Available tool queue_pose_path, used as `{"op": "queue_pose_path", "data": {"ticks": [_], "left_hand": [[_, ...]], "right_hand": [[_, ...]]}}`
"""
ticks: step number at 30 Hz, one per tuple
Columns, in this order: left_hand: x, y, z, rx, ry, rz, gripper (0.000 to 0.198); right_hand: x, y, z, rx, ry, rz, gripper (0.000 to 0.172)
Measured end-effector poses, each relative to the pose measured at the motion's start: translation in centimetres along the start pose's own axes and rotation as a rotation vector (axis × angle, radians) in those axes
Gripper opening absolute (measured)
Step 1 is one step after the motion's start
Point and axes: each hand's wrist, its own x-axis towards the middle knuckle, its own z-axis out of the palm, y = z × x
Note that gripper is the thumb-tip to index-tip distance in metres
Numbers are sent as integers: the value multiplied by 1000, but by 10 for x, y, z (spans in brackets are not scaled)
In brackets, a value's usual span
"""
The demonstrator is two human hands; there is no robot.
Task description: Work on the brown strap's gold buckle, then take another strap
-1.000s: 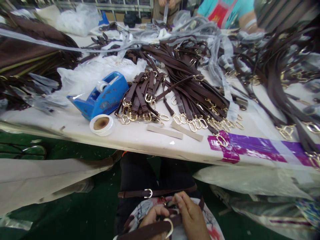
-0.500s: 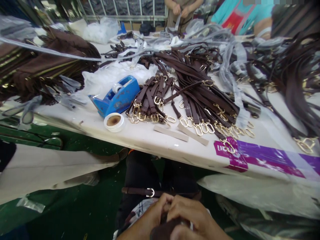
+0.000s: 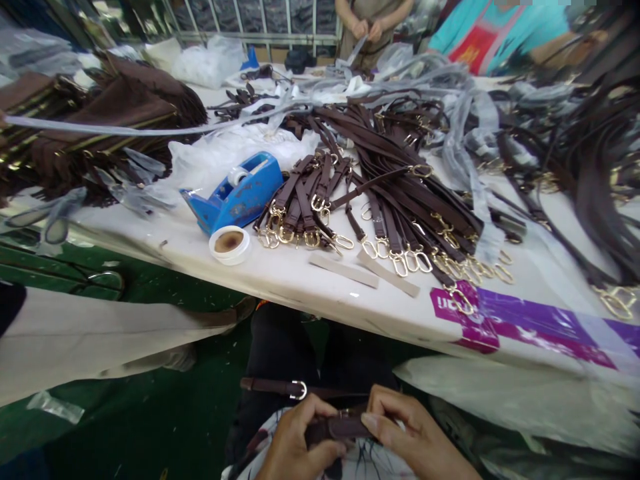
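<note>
Low in the view, over my lap, my left hand (image 3: 295, 443) and my right hand (image 3: 413, 437) both pinch a dark brown leather strap (image 3: 337, 427) held between them. Fingers of both hands are closed round it. A second brown strap with a silver buckle (image 3: 299, 389) lies across my dark trousers just above the hands. On the white table (image 3: 280, 273) ahead lies a large heap of brown straps with gold clasps (image 3: 380, 193).
A blue tape dispenser (image 3: 240, 190) and a white tape roll (image 3: 229, 244) sit near the table's front edge, beside two grey strips (image 3: 365, 272). Purple tape (image 3: 530, 320) marks the edge at right. Brown fringed bags (image 3: 90, 127) pile at left. Other people's hands (image 3: 367, 28) work across the table.
The view has tilted up slightly. My hands have drawn apart from a tight clasp and now stretch the strap between them; the gold ring seen a second ago is out of sight.
</note>
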Motion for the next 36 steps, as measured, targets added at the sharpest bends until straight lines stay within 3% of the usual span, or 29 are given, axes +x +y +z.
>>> {"op": "queue_pose_path", "data": {"ticks": [11,19,22,28,36], "left_hand": [[-6,-10,-4,-57,15,-22,27],[-6,-6,-9,305,-17,-37,31],[-6,-11,-7,368,-58,-17,34],[-7,-25,-2,438,-168,-33,36],[-9,-33,2,521,-166,-51,37]], "right_hand": [[1,22,5,4,-18,34,45],[-4,14,6,-450,-81,-147,31],[-9,23,14,-525,-99,-136,28],[-16,60,38,-492,-11,-43,30],[-19,65,54,-341,-4,43,30]]}}
